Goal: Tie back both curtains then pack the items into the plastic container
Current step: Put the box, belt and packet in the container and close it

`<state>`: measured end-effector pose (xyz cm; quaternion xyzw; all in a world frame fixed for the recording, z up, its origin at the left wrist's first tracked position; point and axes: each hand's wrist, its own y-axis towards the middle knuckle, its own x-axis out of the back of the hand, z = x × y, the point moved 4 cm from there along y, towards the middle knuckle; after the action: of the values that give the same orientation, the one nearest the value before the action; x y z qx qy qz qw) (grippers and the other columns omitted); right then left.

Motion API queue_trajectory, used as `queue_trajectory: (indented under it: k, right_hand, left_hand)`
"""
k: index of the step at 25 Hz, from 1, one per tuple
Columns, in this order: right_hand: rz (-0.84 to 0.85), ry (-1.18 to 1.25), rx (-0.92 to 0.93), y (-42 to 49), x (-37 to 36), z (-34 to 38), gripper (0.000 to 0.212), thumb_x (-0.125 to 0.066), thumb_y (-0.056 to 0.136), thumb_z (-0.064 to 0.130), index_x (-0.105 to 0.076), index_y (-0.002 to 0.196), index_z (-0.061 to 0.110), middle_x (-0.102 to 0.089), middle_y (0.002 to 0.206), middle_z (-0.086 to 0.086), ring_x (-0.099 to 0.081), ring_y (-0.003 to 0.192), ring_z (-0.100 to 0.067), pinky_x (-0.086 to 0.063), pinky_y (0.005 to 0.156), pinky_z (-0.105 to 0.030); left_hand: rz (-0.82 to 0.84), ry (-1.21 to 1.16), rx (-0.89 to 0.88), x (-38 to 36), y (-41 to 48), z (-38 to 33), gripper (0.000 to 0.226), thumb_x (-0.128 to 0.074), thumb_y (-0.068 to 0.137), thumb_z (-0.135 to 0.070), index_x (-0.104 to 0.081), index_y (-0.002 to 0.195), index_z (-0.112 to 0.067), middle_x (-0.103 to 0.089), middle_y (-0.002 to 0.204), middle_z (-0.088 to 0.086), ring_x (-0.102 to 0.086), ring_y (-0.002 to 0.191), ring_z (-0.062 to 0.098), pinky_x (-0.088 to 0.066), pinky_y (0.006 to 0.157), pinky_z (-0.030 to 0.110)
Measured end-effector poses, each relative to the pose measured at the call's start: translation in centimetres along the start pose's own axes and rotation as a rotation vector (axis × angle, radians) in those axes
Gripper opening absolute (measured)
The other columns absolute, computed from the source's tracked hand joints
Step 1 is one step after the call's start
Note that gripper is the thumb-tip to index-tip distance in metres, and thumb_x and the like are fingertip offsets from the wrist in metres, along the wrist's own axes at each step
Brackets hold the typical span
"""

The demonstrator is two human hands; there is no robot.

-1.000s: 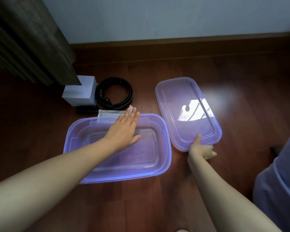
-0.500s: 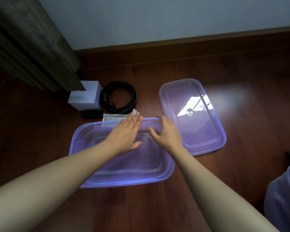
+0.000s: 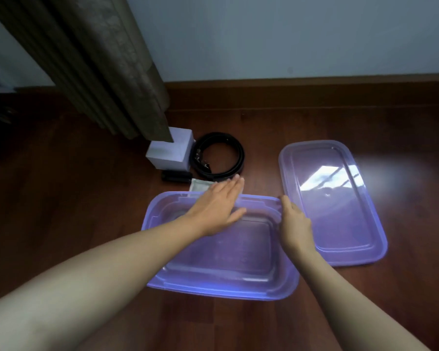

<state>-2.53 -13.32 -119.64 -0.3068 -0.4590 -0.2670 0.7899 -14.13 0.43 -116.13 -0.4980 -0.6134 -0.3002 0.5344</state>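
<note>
Head view: the left hand [image 3: 217, 207] hovers flat and released over the plastic container [image 3: 221, 287]. The right hand [image 3: 295, 224] grasps its right rim; the lid [image 3: 340, 198] lies right.

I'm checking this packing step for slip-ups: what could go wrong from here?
The left hand reaches flat across the open container toward the silver pouch; its forearm might drag the container along. The small black item sits tucked beside the white box and may get overlooked. The curtain hem overhangs that box and could snag.
</note>
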Motion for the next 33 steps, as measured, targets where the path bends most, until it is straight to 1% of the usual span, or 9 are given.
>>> queue_trajectory:
  k: [3,5,7,11,17,24,29,31,33]
  right_hand:
    - [-0.026,-0.002,0.008,0.0,-0.1,0.1,0.043,-0.048,0.080,-0.004,-0.046,0.120,0.010,-0.059,0.113,-0.018,-0.058,0.096,-0.041,-0.031,0.066,-0.035]
    - [-0.039,0.007,0.003,0.0,-0.2,-0.1,0.039,-0.051,0.081,0.000,-0.048,0.118,0.011,-0.061,0.110,-0.017,-0.059,0.095,-0.040,-0.029,0.065,-0.033]
    - [-0.051,0.006,-0.012,0.1,-0.5,-0.3,0.039,-0.051,0.081,0.002,-0.049,0.117,0.013,-0.063,0.110,-0.015,-0.060,0.095,-0.039,-0.030,0.065,-0.033]
    - [-0.092,-0.005,-0.030,0.4,-0.7,-0.6,0.043,-0.049,0.078,-0.003,-0.049,0.118,0.015,-0.064,0.112,-0.013,-0.061,0.094,-0.040,-0.036,0.066,-0.035]
    - [-0.120,-0.034,-0.036,0.3,-0.9,-0.6,0.045,-0.051,0.079,-0.003,-0.050,0.121,0.013,-0.065,0.111,-0.016,-0.062,0.092,-0.043,-0.039,0.066,-0.037]
    - [-0.126,0.009,-0.011,0.1,-0.6,-0.4,0.042,-0.053,0.080,-0.002,-0.052,0.120,0.012,-0.067,0.110,-0.015,-0.063,0.092,-0.042,-0.044,0.069,-0.040]
    - [-0.110,0.018,-0.017,0.1,-1.0,-0.7,0.044,-0.050,0.080,-0.004,-0.048,0.121,0.013,-0.066,0.109,-0.017,-0.062,0.090,-0.043,-0.042,0.068,-0.041]
    - [-0.071,0.031,-0.034,0.1,-0.9,-0.6,0.045,-0.050,0.081,0.002,-0.043,0.123,0.018,-0.065,0.112,-0.016,-0.061,0.090,-0.043,-0.043,0.069,-0.042]
    - [-0.051,-0.043,-0.057,-0.3,-0.8,-0.6,0.048,-0.057,0.084,0.018,-0.040,0.129,0.020,-0.059,0.123,-0.014,-0.058,0.099,-0.042,-0.045,0.080,-0.048]
  left_hand:
    - [-0.457,-0.324,0.629,3.3,0.1,6.2,0.065,-0.055,0.088,-0.040,-0.038,0.133,0.003,-0.045,0.134,0.022,-0.041,0.123,0.036,-0.036,0.099,0.040]
    - [-0.532,-0.419,1.025,3.8,-0.5,10.6,0.085,-0.068,0.078,-0.046,-0.029,0.137,0.002,-0.035,0.139,0.021,-0.036,0.127,0.037,-0.036,0.100,0.042]
    - [-0.485,-0.477,1.158,3.4,-0.2,14.3,0.111,-0.074,0.069,-0.055,-0.014,0.145,0.000,-0.020,0.151,0.020,-0.024,0.137,0.036,-0.028,0.109,0.044]
    - [-0.363,-0.586,1.198,1.9,2.0,17.3,0.133,-0.078,0.059,-0.059,0.002,0.148,-0.003,0.002,0.158,0.013,-0.005,0.145,0.031,-0.012,0.117,0.045]
    - [-0.370,-0.603,1.148,1.5,1.5,19.3,0.114,-0.081,0.060,-0.049,-0.019,0.143,-0.003,-0.024,0.146,0.017,-0.031,0.133,0.035,-0.034,0.104,0.044]
    - [-0.377,-0.573,1.132,3.2,-5.8,24.1,0.104,-0.081,0.060,-0.049,-0.030,0.140,-0.008,-0.028,0.143,0.014,-0.032,0.132,0.035,-0.036,0.103,0.044]
    - [-0.415,-1.054,1.135,2.8,-11.0,24.1,0.100,-0.077,0.048,-0.055,-0.045,0.131,-0.011,-0.050,0.127,0.010,-0.056,0.105,0.026,-0.053,0.081,0.039]
    - [-0.444,-1.301,1.057,3.6,-11.9,23.0,0.073,-0.075,0.066,-0.042,-0.049,0.125,-0.006,-0.059,0.117,0.012,-0.060,0.094,0.021,-0.052,0.076,0.035]
    - [-0.415,-1.425,0.989,5.0,-12.8,21.2,0.044,-0.068,0.079,-0.031,-0.057,0.115,-0.008,-0.062,0.114,0.014,-0.060,0.093,0.021,-0.049,0.085,0.038]
